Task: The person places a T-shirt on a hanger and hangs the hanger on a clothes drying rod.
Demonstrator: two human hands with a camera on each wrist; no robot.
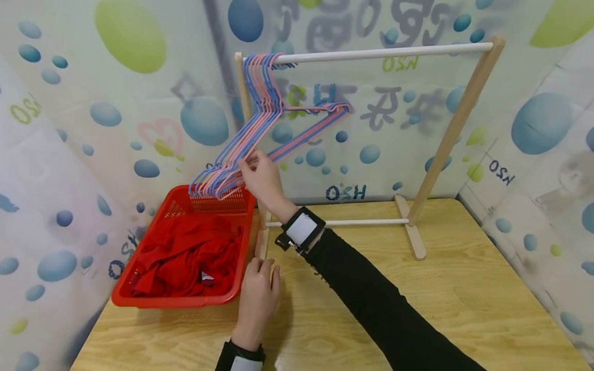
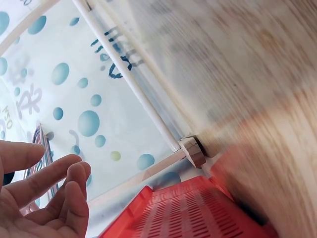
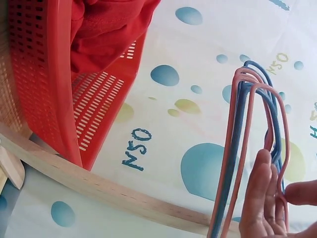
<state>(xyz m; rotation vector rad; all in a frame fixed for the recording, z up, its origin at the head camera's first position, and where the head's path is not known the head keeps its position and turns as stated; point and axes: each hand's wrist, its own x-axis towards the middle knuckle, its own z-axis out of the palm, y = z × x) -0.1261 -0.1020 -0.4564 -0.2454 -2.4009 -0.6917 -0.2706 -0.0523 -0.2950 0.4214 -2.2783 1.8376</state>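
Observation:
A bunch of pink and blue hangers (image 1: 265, 100) hangs by hooks at the left end of the rack's white top bar (image 1: 394, 52). My right hand (image 1: 265, 183) reaches to the lower front corner of the bunch. In the right wrist view, thumb and fingers pinch the nearest pink hanger (image 3: 287, 129), with the other hangers close beside it. Beside the right wall of a red basket (image 1: 218, 300), my left hand (image 1: 258, 296) is held low over the table. Its fingers are loosely bent, with nothing between them in the left wrist view.
Crumpled red clothing (image 1: 185, 252) fills the basket, a small white label showing among the folds. The wooden rack post (image 1: 452, 129) stands at the right on a flat foot (image 1: 410, 229). A lower white bar (image 1: 366, 222) runs close above the wooden table (image 1: 362, 299). Patterned sheets surround the table.

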